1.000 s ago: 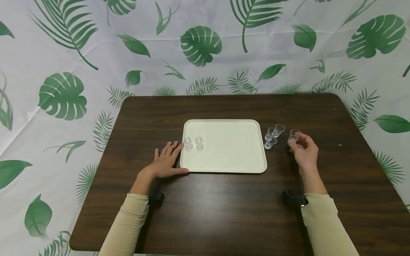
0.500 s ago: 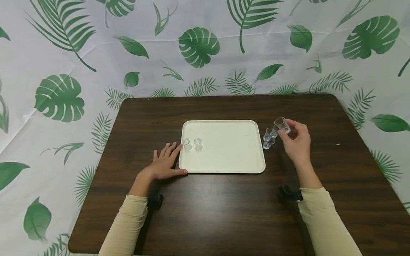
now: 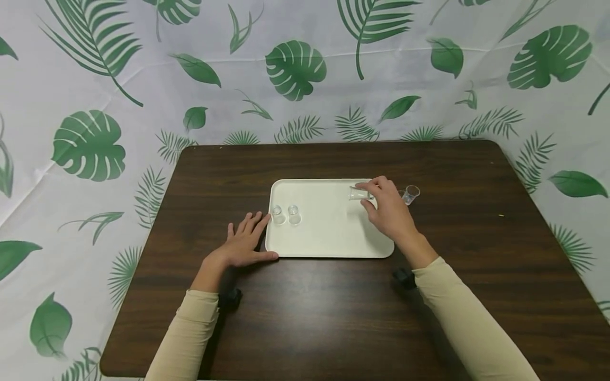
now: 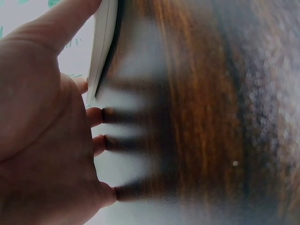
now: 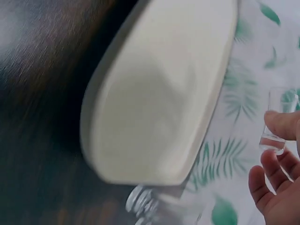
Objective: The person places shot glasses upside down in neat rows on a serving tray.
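A cream tray (image 3: 324,233) lies on the table. My left hand (image 3: 243,247) rests at its left end, fingers spread, thumb at the near corner; the left wrist view shows the thumb by the tray rim (image 4: 104,37) and fingertips on the table. Over the tray's right part, my right hand (image 3: 389,212) pinches a clear shot glass (image 3: 356,194) between thumb and fingers. That glass is tipped on its side, mouth toward the left. Two shot glasses stand upside down at the tray's left, one (image 3: 278,214) beside the other (image 3: 294,215).
Beyond the tray's right edge stands another shot glass (image 3: 412,194); my right hand hides others near it. Blurred glasses (image 5: 149,202) appear below the tray end in the right wrist view. A leaf-patterned cloth (image 3: 305,108) hangs behind the dark wooden table (image 3: 305,317).
My right hand has carried the shot glass left, from right of the tray to above it, and tipped it from upright onto its side. The left hand has stayed at the tray.
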The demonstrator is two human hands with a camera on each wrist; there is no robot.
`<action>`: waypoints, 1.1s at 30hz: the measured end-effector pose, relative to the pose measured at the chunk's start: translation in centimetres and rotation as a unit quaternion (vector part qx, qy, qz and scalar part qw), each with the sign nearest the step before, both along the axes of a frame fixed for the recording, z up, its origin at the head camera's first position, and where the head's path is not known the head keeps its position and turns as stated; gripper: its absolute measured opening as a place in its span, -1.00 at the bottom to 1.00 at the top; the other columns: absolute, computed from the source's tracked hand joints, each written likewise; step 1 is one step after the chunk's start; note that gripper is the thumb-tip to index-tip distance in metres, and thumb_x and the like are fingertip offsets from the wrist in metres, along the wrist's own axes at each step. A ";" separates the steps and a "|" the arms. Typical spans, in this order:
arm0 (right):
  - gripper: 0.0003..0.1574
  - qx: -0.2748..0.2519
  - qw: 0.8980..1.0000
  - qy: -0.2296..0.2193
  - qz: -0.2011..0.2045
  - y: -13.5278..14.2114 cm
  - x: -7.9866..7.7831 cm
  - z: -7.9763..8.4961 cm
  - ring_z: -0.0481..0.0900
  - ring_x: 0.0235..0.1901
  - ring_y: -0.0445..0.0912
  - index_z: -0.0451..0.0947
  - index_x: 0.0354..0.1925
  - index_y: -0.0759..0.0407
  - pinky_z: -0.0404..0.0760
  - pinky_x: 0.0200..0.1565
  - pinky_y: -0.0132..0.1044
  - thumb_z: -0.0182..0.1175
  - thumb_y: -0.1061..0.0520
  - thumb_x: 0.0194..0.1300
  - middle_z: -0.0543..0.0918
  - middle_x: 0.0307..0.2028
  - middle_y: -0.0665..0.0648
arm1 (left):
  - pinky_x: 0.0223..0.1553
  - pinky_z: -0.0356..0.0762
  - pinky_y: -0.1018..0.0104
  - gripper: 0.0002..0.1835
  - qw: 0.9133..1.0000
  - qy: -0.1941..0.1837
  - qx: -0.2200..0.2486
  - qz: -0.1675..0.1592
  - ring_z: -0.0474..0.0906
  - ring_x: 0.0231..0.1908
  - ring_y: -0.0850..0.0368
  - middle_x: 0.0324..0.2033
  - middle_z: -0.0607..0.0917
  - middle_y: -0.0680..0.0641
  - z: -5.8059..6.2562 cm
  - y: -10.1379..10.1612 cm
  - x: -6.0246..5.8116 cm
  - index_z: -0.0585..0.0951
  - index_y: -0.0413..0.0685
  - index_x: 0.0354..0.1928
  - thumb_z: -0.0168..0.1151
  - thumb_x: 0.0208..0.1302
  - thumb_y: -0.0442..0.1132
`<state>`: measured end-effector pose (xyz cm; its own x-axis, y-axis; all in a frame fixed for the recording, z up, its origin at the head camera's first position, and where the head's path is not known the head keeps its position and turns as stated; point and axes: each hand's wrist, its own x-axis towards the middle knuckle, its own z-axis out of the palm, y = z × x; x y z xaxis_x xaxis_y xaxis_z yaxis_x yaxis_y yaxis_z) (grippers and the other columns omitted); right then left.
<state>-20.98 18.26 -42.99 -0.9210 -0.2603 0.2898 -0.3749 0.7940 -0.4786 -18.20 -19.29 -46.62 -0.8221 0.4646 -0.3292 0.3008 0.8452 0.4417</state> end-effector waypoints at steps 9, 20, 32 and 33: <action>-0.51 0.139 0.985 0.033 0.094 -3.5 -0.9 -0.8 0.43 -0.13 0.11 0.63 0.10 0.02 0.48 -0.20 -0.07 0.29 0.36 0.23 0.49 -0.11 0.17 | 0.25 -0.39 -0.48 0.17 1.000 -0.003 0.001 -0.002 -0.34 0.49 -0.24 0.53 -0.14 -0.21 -0.2 0.0 0.1 -0.17 0.07 0.58 0.21 0.16 0.40; -0.49 0.258 0.948 0.102 0.155 -7.7 -1.4 -1.7 0.37 -0.18 0.06 0.67 0.01 0.04 0.38 -0.31 -0.15 0.28 0.45 0.13 0.46 -0.07 0.17 | 0.24 -0.41 -0.49 0.17 1.000 0.002 0.009 -0.002 -0.35 0.49 -0.26 0.52 -0.13 -0.24 -0.5 -0.3 -0.1 -0.17 0.06 0.58 0.19 0.15 0.43; -0.90 0.334 0.910 0.154 0.190 -10.2 -1.4 -2.8 0.32 -0.19 0.03 0.60 -0.22 0.07 0.33 -0.20 -0.11 0.15 0.21 0.35 0.43 -0.11 0.13 | 0.24 -0.40 -0.49 0.15 1.000 0.001 0.004 -0.002 -0.35 0.49 -0.26 0.53 -0.14 -0.23 -0.2 -0.2 -0.1 -0.17 0.05 0.58 0.19 0.18 0.40; -0.90 0.338 0.908 0.155 0.192 -10.3 -1.4 -2.9 0.31 -0.19 0.03 0.59 -0.22 0.07 0.33 -0.19 -0.11 0.13 0.19 0.36 0.42 -0.11 0.12 | 0.24 -0.40 -0.49 0.16 1.000 0.001 0.003 -0.002 -0.36 0.49 -0.26 0.53 -0.15 -0.24 -0.2 -0.2 -0.1 -0.18 0.05 0.58 0.18 0.18 0.41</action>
